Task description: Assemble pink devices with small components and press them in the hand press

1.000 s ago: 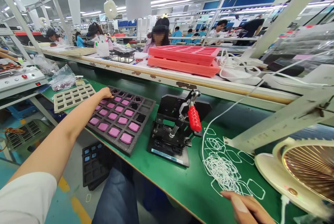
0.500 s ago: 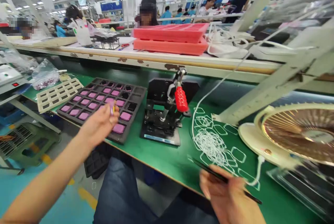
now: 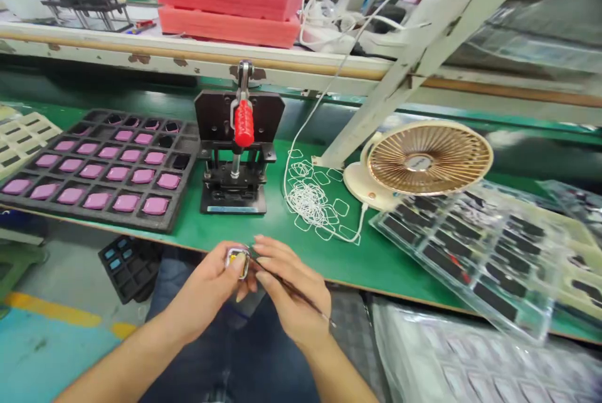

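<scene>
Green bench mat [image 3: 282, 246]: we see it run across the view; both hands hover just in front of its near edge, above the lap.
Left hand [image 3: 207, 290]: fingers curled in, thumb and forefinger pinched on a small square part [image 3: 237, 260] with a pale metallic rim. We cannot make out the part's face.
Right hand [image 3: 286, 290]: fingers closed round a thin dark tool [image 3: 301, 298], its tip at the small square part. Its fingertips almost meet those of the left hand.
Dark tray [image 3: 179, 202]: on the mat, left of the hands and well apart from them. Most pockets hold pink pieces [image 3: 115, 172]; a few at the back look dark.
Black press [image 3: 234, 190]: just beside the dark tray's right edge, its red handle [image 3: 244, 124] standing upright.
White rings [image 3: 308, 199]: a loose heap on the mat between the black press and the fan.
Fan [image 3: 426, 158]: cream, its grille tilted upward, right of the rings.
Clear tray [image 3: 470, 259]: in front of the fan, holding rows of dark items.
Red foam trays [image 3: 230, 14]: two stacked on the raised shelf behind.
</scene>
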`<state>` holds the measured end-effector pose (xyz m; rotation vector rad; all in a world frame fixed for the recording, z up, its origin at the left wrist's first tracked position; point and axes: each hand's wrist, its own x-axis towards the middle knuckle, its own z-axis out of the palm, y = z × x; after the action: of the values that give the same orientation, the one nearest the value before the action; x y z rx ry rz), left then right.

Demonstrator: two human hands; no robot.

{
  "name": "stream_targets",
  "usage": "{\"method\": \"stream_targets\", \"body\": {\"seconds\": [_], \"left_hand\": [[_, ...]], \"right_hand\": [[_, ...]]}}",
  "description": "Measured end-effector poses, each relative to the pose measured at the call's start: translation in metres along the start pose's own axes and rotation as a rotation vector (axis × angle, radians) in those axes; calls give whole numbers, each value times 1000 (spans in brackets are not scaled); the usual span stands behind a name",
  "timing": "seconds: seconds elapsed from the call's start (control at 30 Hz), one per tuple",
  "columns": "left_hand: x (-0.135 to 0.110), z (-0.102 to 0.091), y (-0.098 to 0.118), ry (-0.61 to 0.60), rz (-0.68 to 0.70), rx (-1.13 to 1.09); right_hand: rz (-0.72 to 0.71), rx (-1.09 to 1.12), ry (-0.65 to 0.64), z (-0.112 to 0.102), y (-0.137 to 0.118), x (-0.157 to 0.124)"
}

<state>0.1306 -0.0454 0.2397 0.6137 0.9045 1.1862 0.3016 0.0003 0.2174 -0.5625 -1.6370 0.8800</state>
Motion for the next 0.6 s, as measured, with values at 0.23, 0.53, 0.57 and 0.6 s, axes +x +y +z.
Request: {"method": "stream_targets", "body": {"seconds": [0.23, 0.53, 0.57, 0.6], "left_hand": [[-13, -5, -1, -9, 31, 231], [-20, -8, 1, -30, 2, 412], [-20, -8, 0, -31, 6, 442], [-20, -9, -2, -31, 10, 464]], "right_hand": [[-138, -25, -112, 9, 10, -6], [-171, -33, -141, 5, 4, -9], [-173, -40, -142, 5, 5, -9], [-177, -45, -140, 5, 5, -10]]}}
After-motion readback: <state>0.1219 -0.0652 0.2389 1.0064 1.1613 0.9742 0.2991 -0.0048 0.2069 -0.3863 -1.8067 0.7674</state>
